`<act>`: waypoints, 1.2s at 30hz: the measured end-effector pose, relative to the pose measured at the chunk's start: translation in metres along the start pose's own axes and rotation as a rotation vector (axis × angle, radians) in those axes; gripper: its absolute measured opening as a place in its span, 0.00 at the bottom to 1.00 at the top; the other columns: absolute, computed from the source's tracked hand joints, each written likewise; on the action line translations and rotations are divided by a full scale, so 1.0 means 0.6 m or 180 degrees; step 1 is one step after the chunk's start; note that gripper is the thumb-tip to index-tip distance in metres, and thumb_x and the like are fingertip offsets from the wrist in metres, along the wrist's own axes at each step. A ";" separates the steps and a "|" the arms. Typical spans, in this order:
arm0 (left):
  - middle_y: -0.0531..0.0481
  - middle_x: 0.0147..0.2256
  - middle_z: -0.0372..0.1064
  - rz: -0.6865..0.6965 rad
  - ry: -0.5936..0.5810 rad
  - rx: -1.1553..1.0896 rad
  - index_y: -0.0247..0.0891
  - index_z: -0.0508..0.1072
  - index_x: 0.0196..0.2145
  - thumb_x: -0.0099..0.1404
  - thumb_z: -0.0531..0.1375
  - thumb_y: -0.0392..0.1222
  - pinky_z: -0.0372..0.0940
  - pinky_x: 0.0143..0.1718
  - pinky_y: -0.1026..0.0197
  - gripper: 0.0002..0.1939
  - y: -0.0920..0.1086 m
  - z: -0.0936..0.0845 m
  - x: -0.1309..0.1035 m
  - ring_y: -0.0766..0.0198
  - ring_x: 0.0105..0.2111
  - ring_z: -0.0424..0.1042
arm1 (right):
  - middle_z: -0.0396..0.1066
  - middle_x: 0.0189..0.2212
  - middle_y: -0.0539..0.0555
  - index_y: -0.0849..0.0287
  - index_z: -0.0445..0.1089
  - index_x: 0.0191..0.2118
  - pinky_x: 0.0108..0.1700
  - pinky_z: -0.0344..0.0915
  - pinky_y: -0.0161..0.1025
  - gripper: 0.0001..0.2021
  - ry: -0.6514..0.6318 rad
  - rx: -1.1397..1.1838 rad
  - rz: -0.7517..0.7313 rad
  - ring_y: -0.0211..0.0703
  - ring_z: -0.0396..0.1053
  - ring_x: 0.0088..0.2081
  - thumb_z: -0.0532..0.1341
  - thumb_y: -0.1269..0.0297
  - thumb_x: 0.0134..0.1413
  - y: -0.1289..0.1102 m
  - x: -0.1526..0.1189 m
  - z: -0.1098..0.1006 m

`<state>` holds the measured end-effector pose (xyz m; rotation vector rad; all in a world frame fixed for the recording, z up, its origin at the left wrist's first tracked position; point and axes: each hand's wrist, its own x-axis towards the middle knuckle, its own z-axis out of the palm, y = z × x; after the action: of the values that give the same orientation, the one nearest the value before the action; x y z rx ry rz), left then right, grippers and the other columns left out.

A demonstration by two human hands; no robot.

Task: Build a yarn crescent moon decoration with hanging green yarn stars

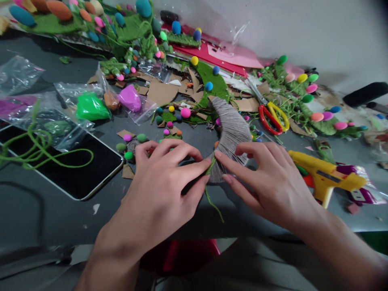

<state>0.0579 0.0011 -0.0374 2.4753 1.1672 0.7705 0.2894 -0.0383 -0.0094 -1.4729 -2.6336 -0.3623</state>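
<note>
Holding green yarn (209,166) at near end of gray yarn-wrapped crescent (235,131).
Set toward 3 o'clock of view centre; visibly gray-wound along arc, green only there. Pinching green yarn in left hand (168,178), resting fingertips of right hand (266,180) on crescent, grip unclear; leaving tail loose toward 5 o'clock, seemingly unsecured.

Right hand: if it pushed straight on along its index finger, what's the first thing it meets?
Probably the green yarn lying across the grey wrapped piece, right at the right hand's index fingertip. Just beyond sits the left hand. Exact depth is unclear.
</note>
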 end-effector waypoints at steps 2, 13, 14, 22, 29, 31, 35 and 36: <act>0.54 0.46 0.77 -0.0003 -0.0002 0.0011 0.53 0.81 0.46 0.71 0.60 0.42 0.52 0.49 0.43 0.11 0.000 0.000 0.000 0.54 0.49 0.72 | 0.67 0.48 0.62 0.52 0.70 0.62 0.43 0.65 0.51 0.21 0.0003 -0.0006 0.0023 0.54 0.67 0.45 0.60 0.58 0.66 0.001 0.000 0.000; 0.54 0.45 0.77 -0.0032 -0.0007 -0.0002 0.53 0.81 0.44 0.71 0.60 0.42 0.52 0.49 0.42 0.10 0.000 0.000 0.002 0.53 0.48 0.72 | 0.68 0.48 0.62 0.56 0.69 0.63 0.44 0.67 0.53 0.23 0.0027 0.0262 0.0226 0.53 0.66 0.42 0.60 0.59 0.65 0.010 -0.001 0.007; 0.54 0.45 0.77 -0.0027 0.0002 -0.0003 0.53 0.81 0.44 0.71 0.60 0.42 0.52 0.49 0.42 0.10 0.000 0.000 0.002 0.53 0.49 0.72 | 0.68 0.47 0.62 0.57 0.69 0.63 0.44 0.68 0.53 0.23 0.0093 0.0367 0.0271 0.52 0.66 0.42 0.61 0.60 0.65 0.012 -0.001 0.008; 0.55 0.45 0.78 -0.0049 0.0007 -0.0072 0.53 0.81 0.44 0.71 0.60 0.42 0.53 0.48 0.43 0.10 0.001 -0.002 0.004 0.54 0.49 0.72 | 0.71 0.35 0.53 0.59 0.72 0.39 0.40 0.66 0.40 0.06 0.1028 0.1351 0.1079 0.41 0.69 0.37 0.68 0.66 0.58 0.027 0.006 0.005; 0.53 0.46 0.78 -0.0083 -0.0053 -0.0127 0.53 0.81 0.43 0.71 0.60 0.42 0.53 0.48 0.41 0.10 0.002 -0.001 0.005 0.51 0.50 0.72 | 0.72 0.28 0.48 0.57 0.72 0.33 0.33 0.61 0.35 0.04 0.1160 0.1179 0.1612 0.34 0.65 0.27 0.65 0.67 0.61 0.034 -0.005 -0.021; 0.53 0.46 0.79 -0.0080 -0.0045 -0.0129 0.53 0.82 0.43 0.71 0.60 0.43 0.53 0.49 0.40 0.10 0.002 -0.001 0.005 0.50 0.49 0.72 | 0.69 0.24 0.46 0.58 0.71 0.30 0.29 0.59 0.34 0.09 0.1184 0.0976 0.1725 0.32 0.62 0.24 0.63 0.65 0.63 0.038 -0.012 -0.029; 0.53 0.46 0.79 -0.0090 -0.0011 -0.0130 0.53 0.81 0.43 0.70 0.61 0.43 0.54 0.49 0.40 0.09 0.002 0.000 0.005 0.51 0.49 0.72 | 0.59 0.16 0.43 0.58 0.71 0.25 0.24 0.53 0.34 0.13 0.1157 0.0770 0.1860 0.30 0.53 0.19 0.65 0.62 0.61 0.048 -0.024 -0.042; 0.53 0.46 0.79 -0.0100 -0.0015 -0.0133 0.53 0.81 0.43 0.70 0.61 0.43 0.54 0.49 0.40 0.09 0.002 0.000 0.005 0.51 0.50 0.72 | 0.61 0.16 0.43 0.57 0.73 0.26 0.24 0.54 0.34 0.11 0.1149 0.0757 0.1896 0.30 0.54 0.19 0.67 0.62 0.59 0.049 -0.027 -0.044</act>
<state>0.0599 0.0025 -0.0358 2.4180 1.1735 0.7722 0.3223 -0.0434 0.0174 -1.8037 -1.7900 -0.2160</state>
